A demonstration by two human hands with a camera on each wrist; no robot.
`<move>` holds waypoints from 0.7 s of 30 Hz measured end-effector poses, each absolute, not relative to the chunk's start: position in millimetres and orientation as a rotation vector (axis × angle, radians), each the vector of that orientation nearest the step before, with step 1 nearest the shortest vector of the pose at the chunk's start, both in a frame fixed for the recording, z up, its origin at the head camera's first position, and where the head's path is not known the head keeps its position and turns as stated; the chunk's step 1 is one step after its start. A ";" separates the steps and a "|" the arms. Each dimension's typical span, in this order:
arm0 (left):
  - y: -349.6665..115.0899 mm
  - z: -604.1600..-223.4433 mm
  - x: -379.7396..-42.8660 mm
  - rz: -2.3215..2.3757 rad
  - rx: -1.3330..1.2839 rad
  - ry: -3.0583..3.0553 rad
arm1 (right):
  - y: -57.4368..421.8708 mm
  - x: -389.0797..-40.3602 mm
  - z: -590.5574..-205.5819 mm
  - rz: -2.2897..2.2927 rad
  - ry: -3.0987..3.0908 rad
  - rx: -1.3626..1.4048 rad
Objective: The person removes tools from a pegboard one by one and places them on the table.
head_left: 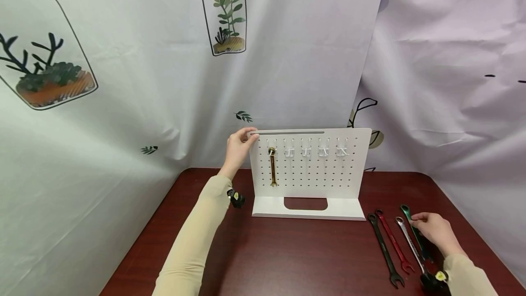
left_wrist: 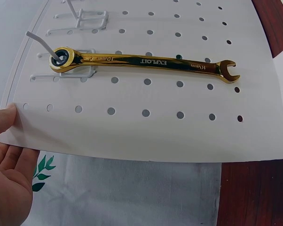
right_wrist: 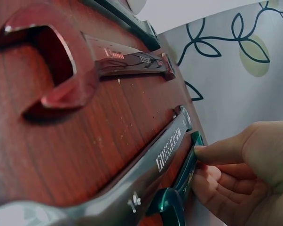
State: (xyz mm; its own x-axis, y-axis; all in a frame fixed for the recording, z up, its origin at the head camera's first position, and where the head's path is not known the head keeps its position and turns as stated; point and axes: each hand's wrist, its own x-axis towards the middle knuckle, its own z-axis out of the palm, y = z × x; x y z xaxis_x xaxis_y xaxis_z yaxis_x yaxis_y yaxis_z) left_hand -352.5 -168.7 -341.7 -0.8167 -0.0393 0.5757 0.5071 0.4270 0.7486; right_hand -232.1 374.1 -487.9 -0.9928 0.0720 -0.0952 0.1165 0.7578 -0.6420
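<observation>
Dark-red tabletop (head_left: 312, 255): right hand (head_left: 436, 231) pinches green metal wrench (head_left: 418, 240), long axis fore-and-aft, ring end farthest; left hand (head_left: 237, 148) grips white pegboard (head_left: 345, 207).

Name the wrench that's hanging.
The gold wrench: it alone hangs on the white pegboard; the black wrench, red wrench, silver wrench and green wrench are by the right hand.

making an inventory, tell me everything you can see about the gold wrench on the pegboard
The gold combination wrench looks like polished metal, with a dark-lined ring at one end, an open end at the other and EXPLOIT lettered on its shank, with smaller markings towards each end. It hangs nearly vertical, ring uppermost, from the leftmost white hook in front of the white pegboard. Neither hand touches it.
</observation>
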 end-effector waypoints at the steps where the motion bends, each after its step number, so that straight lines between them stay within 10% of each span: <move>1: -168.6 -341.6 -352.4 -1.393 -0.392 -2.168 | 373.8 -232.1 -487.7 -1.057 2.888 0.152; 21: -168.7 -340.7 -353.1 -1.396 -0.405 -2.169 | 371.1 -231.5 -486.8 -1.031 2.910 0.136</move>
